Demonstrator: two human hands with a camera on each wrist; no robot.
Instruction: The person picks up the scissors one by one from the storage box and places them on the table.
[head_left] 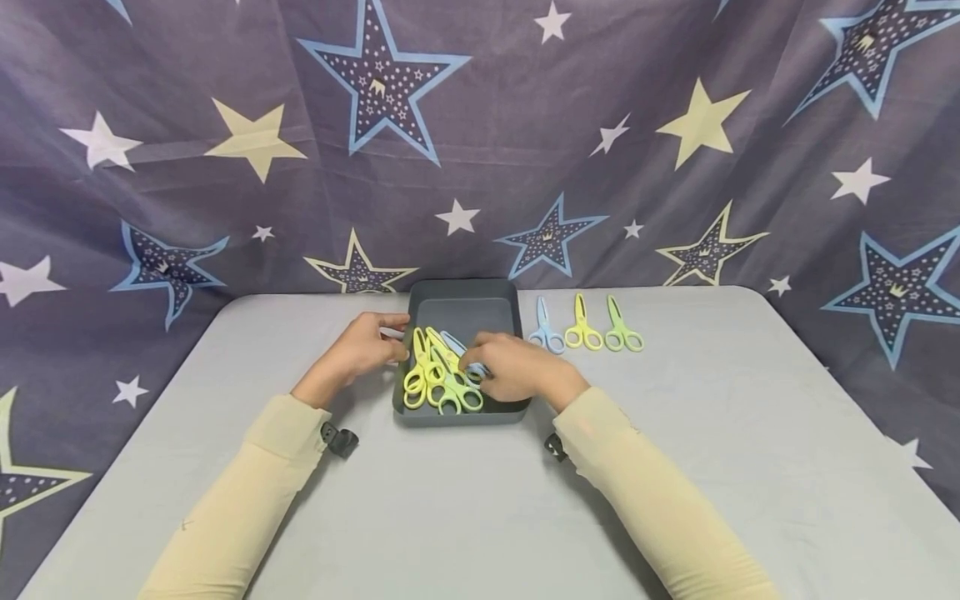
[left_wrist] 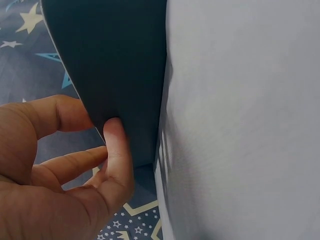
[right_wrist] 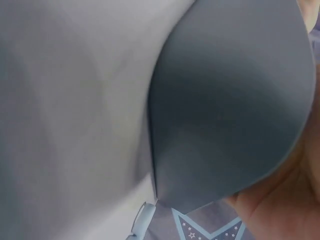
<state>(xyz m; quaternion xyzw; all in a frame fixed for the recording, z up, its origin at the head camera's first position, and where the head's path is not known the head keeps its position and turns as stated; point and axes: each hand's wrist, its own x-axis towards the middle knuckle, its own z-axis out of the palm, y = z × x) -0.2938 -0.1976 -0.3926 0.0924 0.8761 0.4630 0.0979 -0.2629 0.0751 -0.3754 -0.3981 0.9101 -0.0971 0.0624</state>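
A dark grey tray (head_left: 461, 421) stands at the back middle of the table with several yellow, green and blue scissors in it. My left hand (head_left: 365, 346) pinches its left wall; in the left wrist view the thumb (left_wrist: 116, 145) lies on the outer face and fingers reach over the rim. My right hand (head_left: 512, 367) reaches over the tray's right side, fingers curled at the handles of the blue scissors (head_left: 477, 372), partly hiding them. Yellow scissors (head_left: 417, 371) and green scissors (head_left: 459, 393) lie beside these. The right wrist view shows mostly the tray's outer wall (right_wrist: 225, 110).
Right of the tray, blue scissors (head_left: 546, 327), yellow scissors (head_left: 582, 323) and green scissors (head_left: 622, 325) lie in a row, blades pointing back. A star-patterned curtain (head_left: 465, 167) hangs behind the white-covered table (head_left: 450, 517).
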